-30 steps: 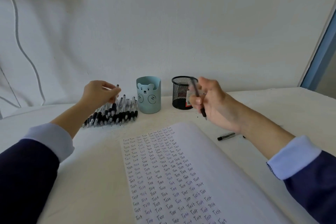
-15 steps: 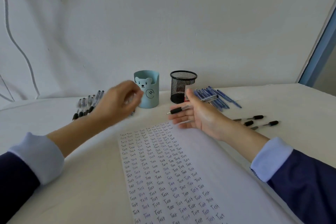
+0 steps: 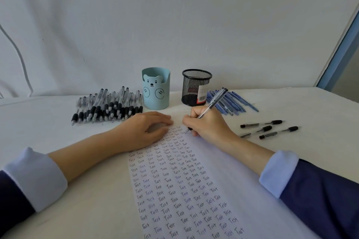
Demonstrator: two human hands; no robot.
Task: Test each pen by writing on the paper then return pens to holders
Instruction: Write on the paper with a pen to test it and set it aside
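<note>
1. Far left, we see the white table (image 3: 48, 128) running out to the frame's edge, with a pile of black pens (image 3: 108, 105) lying back near the wall.
2. Our left hand (image 3: 143, 132) rests on the top-left corner of the paper (image 3: 174, 190), fingers relaxed and flat, holding nothing.
3. Behind it stands the blue bear holder (image 3: 156, 89), with the black mesh holder (image 3: 196, 87) near it, not touching.
4. Our right hand (image 3: 207, 126) grips a pen (image 3: 213, 103), its tip down at the paper's top edge beside the rows of "Test".
5. Further right, blue pens (image 3: 233, 101) lie fanned beside the mesh holder. A few loose black pens (image 3: 270, 129) lie nearer us, well short of the table's right edge.
6. A white wall (image 3: 174, 15) stands behind, with a blue frame (image 3: 342, 50) at far right.
</note>
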